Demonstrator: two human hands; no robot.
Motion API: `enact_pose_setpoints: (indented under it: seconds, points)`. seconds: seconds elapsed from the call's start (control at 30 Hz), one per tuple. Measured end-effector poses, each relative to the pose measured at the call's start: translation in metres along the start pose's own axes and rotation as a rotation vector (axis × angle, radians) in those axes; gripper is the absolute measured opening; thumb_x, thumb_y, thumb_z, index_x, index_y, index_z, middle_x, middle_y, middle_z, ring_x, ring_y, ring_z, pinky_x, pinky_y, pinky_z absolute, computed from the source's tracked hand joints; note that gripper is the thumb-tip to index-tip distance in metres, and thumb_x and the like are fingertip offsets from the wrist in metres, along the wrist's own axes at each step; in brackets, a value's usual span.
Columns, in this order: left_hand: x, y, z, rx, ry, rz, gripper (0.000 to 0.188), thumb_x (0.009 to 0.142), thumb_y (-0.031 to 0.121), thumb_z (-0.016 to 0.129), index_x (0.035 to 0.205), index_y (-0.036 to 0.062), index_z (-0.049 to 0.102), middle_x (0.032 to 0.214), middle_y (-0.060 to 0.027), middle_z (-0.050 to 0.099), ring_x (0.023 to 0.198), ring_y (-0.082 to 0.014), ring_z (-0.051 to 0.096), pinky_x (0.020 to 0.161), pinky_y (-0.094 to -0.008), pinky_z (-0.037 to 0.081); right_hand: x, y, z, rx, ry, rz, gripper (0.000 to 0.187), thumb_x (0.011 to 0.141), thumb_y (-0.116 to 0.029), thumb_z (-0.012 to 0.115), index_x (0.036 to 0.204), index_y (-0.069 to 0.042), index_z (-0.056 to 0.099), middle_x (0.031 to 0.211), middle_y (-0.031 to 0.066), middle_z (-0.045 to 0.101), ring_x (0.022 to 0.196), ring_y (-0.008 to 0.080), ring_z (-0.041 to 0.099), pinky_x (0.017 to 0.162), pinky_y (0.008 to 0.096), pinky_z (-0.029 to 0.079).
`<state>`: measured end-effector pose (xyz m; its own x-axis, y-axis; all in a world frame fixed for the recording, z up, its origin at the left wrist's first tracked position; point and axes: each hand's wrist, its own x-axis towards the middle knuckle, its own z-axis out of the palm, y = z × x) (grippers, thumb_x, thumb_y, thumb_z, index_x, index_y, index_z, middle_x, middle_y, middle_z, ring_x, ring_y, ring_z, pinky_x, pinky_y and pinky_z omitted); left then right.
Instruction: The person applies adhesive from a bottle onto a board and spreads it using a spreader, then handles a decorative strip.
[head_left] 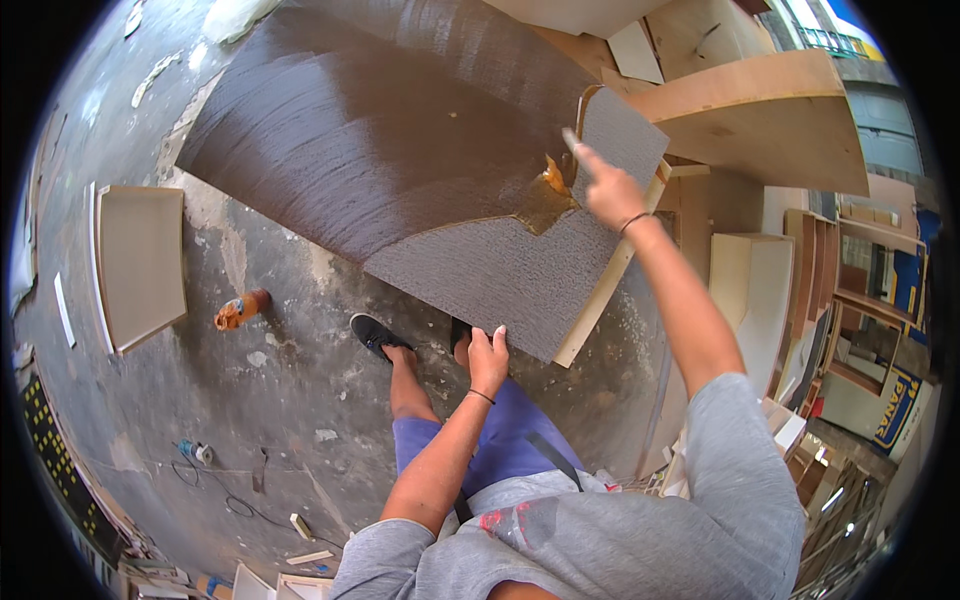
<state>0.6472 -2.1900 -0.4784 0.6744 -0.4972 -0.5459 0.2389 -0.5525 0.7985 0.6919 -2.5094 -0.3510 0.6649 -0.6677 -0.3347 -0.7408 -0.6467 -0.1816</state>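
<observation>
A large grey textured panel lies in front of me, with wet brown glue spread over most of its far and left part. My right hand is closed round a spreader, of which only a pale end shows, over the edge of the glue at the panel's right. Just left of this hand is a thick orange-brown blob of glue. With thumb and fingers, my left hand grips the panel's near edge; some of its fingers are hidden.
A wooden strip shows under the panel's right edge. On the stained floor at left are an orange-brown smeared container, a shallow box, and a corded power tool. A curved wooden panel and cabinet frames stand at right.
</observation>
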Motion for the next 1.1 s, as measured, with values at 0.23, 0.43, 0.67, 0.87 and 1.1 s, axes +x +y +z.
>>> enact_pose_setpoints:
  seconds: [0.23, 0.43, 0.67, 0.87, 1.1]
  points:
    - [-0.009, 0.017, 0.004, -0.117, 0.116, -0.015, 0.032, 0.085, 0.023, 0.06, 0.074, -0.0019, 0.042, 0.066, -0.0163, 0.051, 0.06, -0.0304, 0.05, 0.058, -0.0405, 0.04, -0.002, -0.047, 0.049, 0.01, -0.069, -0.114, 0.061, 0.072, -0.018, 0.049, 0.132, -0.02, 0.041, 0.087, 0.0269, 0.062, 0.082, 0.044, 0.06, 0.078, 0.05, 0.048]
    - [-0.026, 0.021, 0.01, -0.101, -0.067, 0.067, 0.036, 0.082, 0.019, 0.064, 0.106, -0.003, 0.049, 0.095, -0.0146, 0.062, 0.09, -0.0218, 0.058, 0.079, -0.0311, 0.045, -0.056, -0.212, 0.089, -0.034, -0.236, -0.476, 0.058, 0.072, -0.016, 0.05, 0.129, -0.015, 0.047, 0.083, 0.0211, 0.064, 0.074, 0.0341, 0.065, 0.066, 0.0425, 0.053]
    - [-0.05, -0.061, 0.037, -0.284, -0.342, 0.032, 0.051, 0.083, 0.027, 0.063, 0.124, 0.0039, 0.043, 0.117, -0.0073, 0.055, 0.116, -0.02, 0.044, 0.098, -0.0327, 0.032, -0.113, -0.242, 0.079, 0.13, -0.441, -0.694, 0.055, 0.073, -0.015, 0.054, 0.128, -0.013, 0.049, 0.085, 0.0201, 0.064, 0.074, 0.034, 0.065, 0.066, 0.0407, 0.051]
    - [-0.033, -0.009, 0.046, -0.223, -0.089, -0.052, 0.035, 0.084, 0.019, 0.062, 0.09, -0.006, 0.038, 0.074, -0.0175, 0.058, 0.059, -0.022, 0.062, 0.051, -0.0315, 0.051, -0.039, -0.069, -0.002, 0.117, -0.007, -0.308, 0.054, 0.073, -0.012, 0.052, 0.127, -0.019, 0.05, 0.088, 0.0196, 0.064, 0.077, 0.0365, 0.063, 0.071, 0.0464, 0.051]
    - [-0.041, -0.011, 0.056, -0.28, -0.038, -0.047, 0.035, 0.085, 0.018, 0.06, 0.095, -0.0075, 0.039, 0.074, -0.0217, 0.06, 0.066, -0.0267, 0.065, 0.056, -0.0359, 0.05, -0.065, -0.044, 0.067, -0.044, -0.037, -0.297, 0.061, 0.067, -0.014, 0.056, 0.127, -0.021, 0.049, 0.084, 0.0195, 0.062, 0.07, 0.038, 0.063, 0.066, 0.0464, 0.052]
